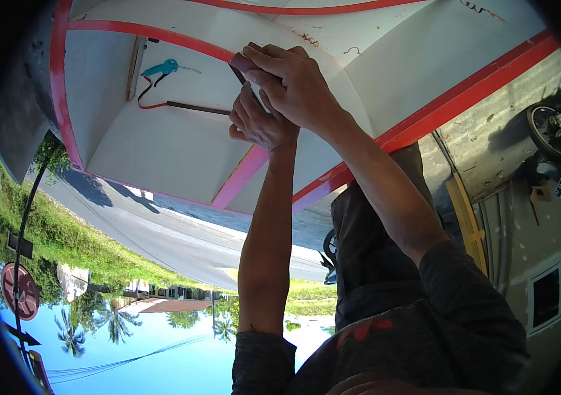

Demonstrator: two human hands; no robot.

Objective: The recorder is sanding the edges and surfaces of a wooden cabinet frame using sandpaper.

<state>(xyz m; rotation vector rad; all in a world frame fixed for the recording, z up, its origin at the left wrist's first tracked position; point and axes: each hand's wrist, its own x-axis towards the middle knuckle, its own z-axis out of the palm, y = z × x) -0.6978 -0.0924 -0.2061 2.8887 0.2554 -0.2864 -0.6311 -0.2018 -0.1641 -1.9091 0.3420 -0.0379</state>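
Note:
My right hand [297, 85] is closed on a reddish-brown folded piece that looks like sandpaper [243, 63], pressed against the red edge [175, 41] of a large white panelled frame. Just below it, my left hand [259, 122] has its fingers curled in beside the same spot, near a dark strip; what they grip is hidden. Left of both hands, a teal air blow gun [160, 68] with a thin metal nozzle lies on the white inner panel [181, 141]. Its red and black hose [155, 105] curves toward a dark line ending by my left hand.
Red and pink ribs [458, 95] divide the white frame into bays. A motorbike wheel [552, 131] and a yellow bar [468, 224] are at the right. Beyond the frame lie a grey road [155, 220], a grass strip [106, 243] and a round red sign [20, 291].

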